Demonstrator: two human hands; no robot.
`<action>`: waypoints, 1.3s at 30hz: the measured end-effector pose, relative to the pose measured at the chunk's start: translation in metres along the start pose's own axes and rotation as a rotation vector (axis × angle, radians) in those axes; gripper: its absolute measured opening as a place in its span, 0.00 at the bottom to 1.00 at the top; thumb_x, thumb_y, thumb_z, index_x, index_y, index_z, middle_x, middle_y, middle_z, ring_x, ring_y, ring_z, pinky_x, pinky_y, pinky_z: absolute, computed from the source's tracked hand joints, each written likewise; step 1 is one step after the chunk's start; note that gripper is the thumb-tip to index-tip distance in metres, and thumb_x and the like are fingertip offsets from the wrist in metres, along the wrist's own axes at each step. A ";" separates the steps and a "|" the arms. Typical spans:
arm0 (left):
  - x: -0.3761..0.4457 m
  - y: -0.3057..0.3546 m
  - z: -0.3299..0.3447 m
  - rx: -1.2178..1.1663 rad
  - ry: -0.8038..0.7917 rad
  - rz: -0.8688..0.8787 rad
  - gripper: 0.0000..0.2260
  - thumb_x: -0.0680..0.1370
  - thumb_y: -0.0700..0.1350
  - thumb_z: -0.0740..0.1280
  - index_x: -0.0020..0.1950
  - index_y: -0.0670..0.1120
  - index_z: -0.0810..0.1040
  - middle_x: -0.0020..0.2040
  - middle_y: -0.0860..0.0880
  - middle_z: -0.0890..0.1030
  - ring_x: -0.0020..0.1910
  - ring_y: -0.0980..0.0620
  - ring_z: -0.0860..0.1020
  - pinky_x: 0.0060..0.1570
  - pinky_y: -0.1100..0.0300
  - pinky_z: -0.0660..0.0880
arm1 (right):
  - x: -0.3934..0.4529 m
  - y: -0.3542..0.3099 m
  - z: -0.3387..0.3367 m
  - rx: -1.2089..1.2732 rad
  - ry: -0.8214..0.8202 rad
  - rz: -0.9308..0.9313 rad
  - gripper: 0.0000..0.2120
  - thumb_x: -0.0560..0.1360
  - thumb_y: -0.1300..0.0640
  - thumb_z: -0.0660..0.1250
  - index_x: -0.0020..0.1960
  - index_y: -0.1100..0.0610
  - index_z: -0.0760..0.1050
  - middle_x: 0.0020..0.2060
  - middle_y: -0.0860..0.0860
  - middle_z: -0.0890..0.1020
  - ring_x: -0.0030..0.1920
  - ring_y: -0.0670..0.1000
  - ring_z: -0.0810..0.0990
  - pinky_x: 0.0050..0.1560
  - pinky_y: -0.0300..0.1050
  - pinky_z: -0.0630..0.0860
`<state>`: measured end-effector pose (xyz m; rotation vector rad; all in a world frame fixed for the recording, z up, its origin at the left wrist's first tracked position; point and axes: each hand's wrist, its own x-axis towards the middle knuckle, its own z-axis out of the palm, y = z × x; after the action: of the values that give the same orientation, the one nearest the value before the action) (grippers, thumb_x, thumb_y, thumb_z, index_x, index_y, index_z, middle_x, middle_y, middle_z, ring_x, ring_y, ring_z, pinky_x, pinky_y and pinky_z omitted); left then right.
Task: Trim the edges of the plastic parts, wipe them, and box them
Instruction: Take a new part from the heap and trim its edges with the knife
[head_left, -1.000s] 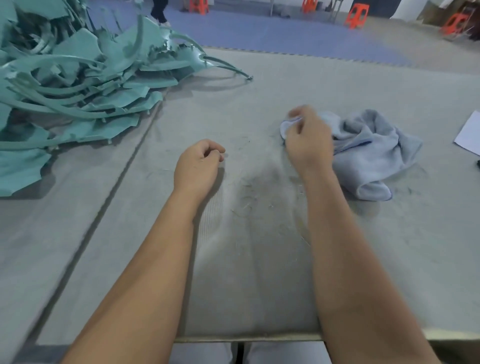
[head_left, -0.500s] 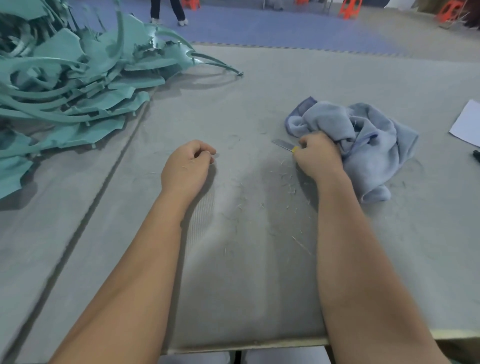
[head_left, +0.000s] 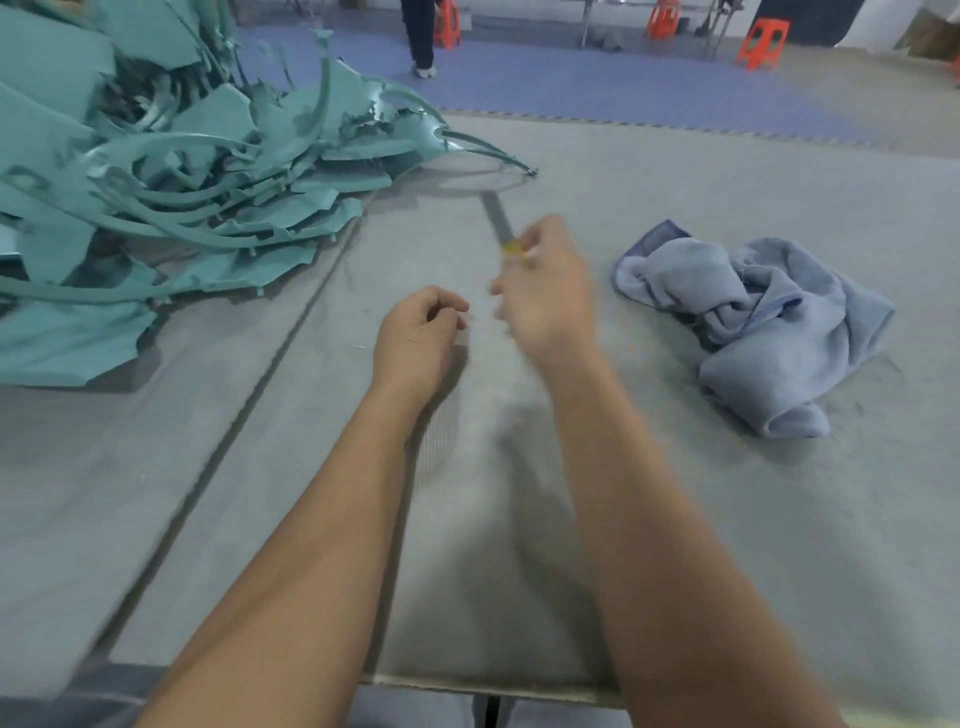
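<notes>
The right hand (head_left: 548, 296), blurred, has its fingers (head_left: 524, 244) clamped on a yellow-collared blade (head_left: 500, 221) pointing away over the grey worktop (head_left: 675, 519). The left hand (head_left: 418, 338) rests beside it, fingers loosely curled, holding nothing. Teal plastic parts (head_left: 171, 171) lie heaped far left of the fingers; a blue cloth (head_left: 753, 322) lies to their right.

A single head-worn wide-angle view looks forward and down from close above the grey bench (head_left: 675, 519), its near edge at 6 o'clock. Both forearms reach in from the bottom. The far floor (head_left: 623, 83) shows at 12 o'clock, edges bowed by the lens.
</notes>
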<state>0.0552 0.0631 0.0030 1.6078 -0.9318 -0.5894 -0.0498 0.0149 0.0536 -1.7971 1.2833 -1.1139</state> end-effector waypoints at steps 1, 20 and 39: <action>-0.002 0.002 -0.002 -0.063 0.034 -0.005 0.13 0.73 0.33 0.59 0.41 0.47 0.79 0.35 0.51 0.80 0.37 0.52 0.76 0.42 0.56 0.73 | -0.012 -0.005 0.019 0.090 -0.026 0.003 0.03 0.76 0.58 0.56 0.48 0.50 0.64 0.40 0.55 0.80 0.41 0.61 0.80 0.43 0.60 0.78; 0.036 -0.023 -0.104 0.863 0.352 -0.145 0.13 0.79 0.46 0.58 0.58 0.46 0.80 0.80 0.41 0.46 0.78 0.42 0.38 0.74 0.42 0.44 | -0.034 0.021 0.049 0.373 -0.206 0.131 0.08 0.79 0.56 0.58 0.42 0.51 0.71 0.30 0.47 0.74 0.29 0.46 0.68 0.28 0.40 0.66; 0.005 0.019 -0.008 0.635 -0.060 0.741 0.19 0.70 0.33 0.66 0.60 0.39 0.81 0.58 0.38 0.79 0.60 0.36 0.73 0.62 0.60 0.60 | -0.012 0.024 0.019 0.730 0.149 0.276 0.04 0.79 0.62 0.59 0.50 0.54 0.68 0.34 0.49 0.71 0.27 0.45 0.66 0.27 0.37 0.65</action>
<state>0.0598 0.0623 0.0239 1.6094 -1.7610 0.2057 -0.0438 0.0193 0.0218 -0.9853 0.9791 -1.3449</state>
